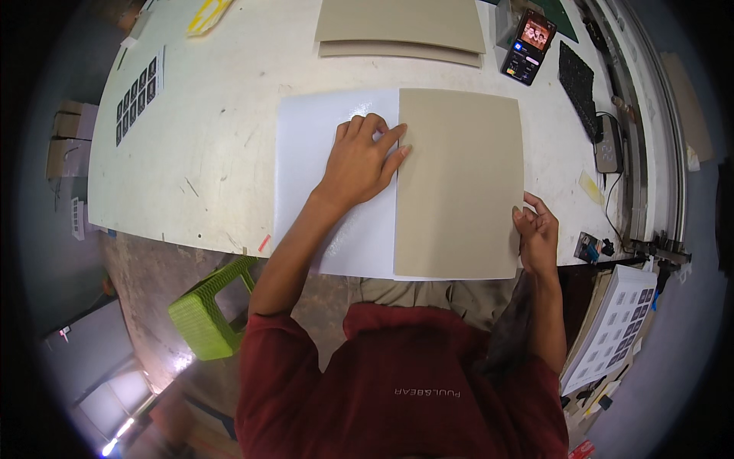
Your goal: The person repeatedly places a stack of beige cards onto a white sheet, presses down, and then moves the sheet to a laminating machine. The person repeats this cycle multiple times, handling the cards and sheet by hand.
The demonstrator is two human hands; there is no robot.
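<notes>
A beige-grey board (459, 183) lies over the right part of a glossy white sheet (306, 145) at the table's near edge. My left hand (359, 161) rests on the white sheet, its thumb and index fingertips apart and touching the board's left edge. The other fingers of that hand bend down onto the sheet. At the board's right edge, my right hand (537, 233) pinches the rim, with the thumb on top and some fingers hidden beneath. The sheet and board reach slightly past the table's front edge.
More beige boards (401, 27) are stacked at the far side of the white table (206, 153). A lit phone (529, 47), a black keyboard (579, 88) and a small digital clock (608, 144) stand to the right. A printed sheet (140, 96) lies left; a green stool (210, 314) stands below.
</notes>
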